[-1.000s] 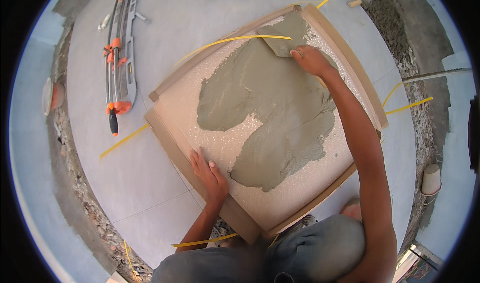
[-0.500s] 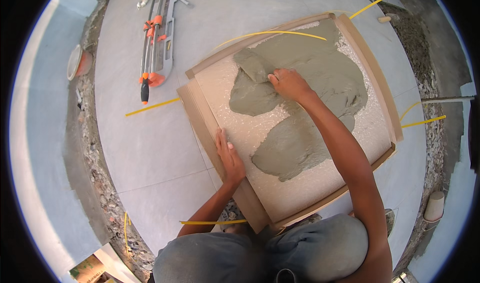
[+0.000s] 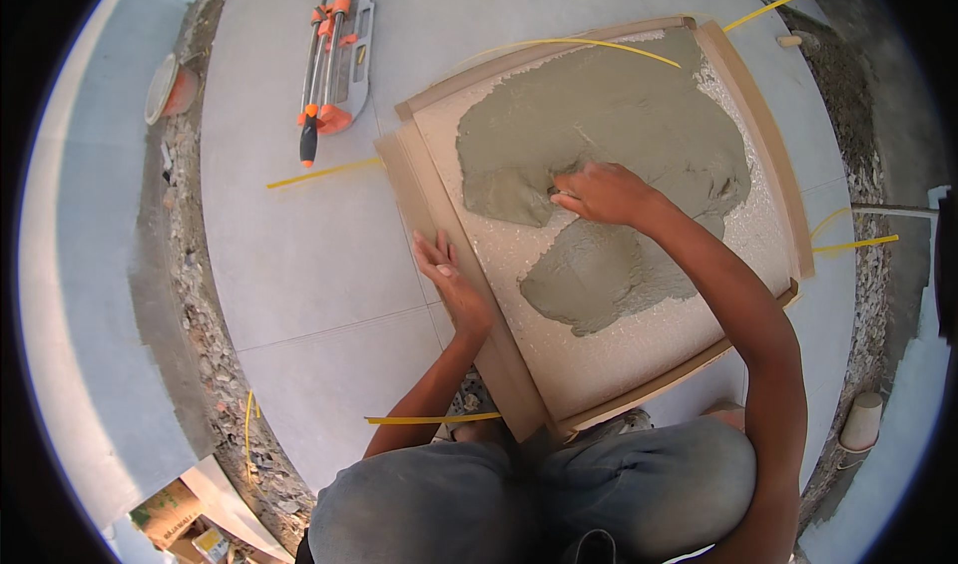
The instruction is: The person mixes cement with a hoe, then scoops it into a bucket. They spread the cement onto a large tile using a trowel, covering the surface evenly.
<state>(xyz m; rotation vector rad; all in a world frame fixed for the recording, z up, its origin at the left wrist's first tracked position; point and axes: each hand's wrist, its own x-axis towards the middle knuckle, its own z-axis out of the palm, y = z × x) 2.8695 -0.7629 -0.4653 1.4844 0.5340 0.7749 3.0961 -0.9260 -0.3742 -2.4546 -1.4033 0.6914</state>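
My right hand [image 3: 604, 193] is closed round the handle of a trowel. The trowel's blade [image 3: 521, 197] is coated with grey mortar and hard to tell from the mortar around it. Wet grey mortar [image 3: 619, 105] covers the upper part of a large beige tile [image 3: 489, 265], with a second lobe lower down. The tile lies in an opened cardboard box [image 3: 519, 394], whose flaps frame its edges. At the box's left flap, my left hand [image 3: 449, 277] rests with fingers stretched and apart, holding nothing.
A manual tile cutter [image 3: 334, 65] lies at the upper left on grey floor tiles [image 3: 309, 265]. Yellow straps [image 3: 324, 173] stick out round the box. A bucket [image 3: 172, 90] stands far left, a pale one [image 3: 861, 422] at right. Rubble [image 3: 225, 374] runs along the wall.
My right hand has drawn the trowel down and slightly right, spreading mortar over the upper left area. My left hand has slid a little along the flap. The view has shifted slightly.
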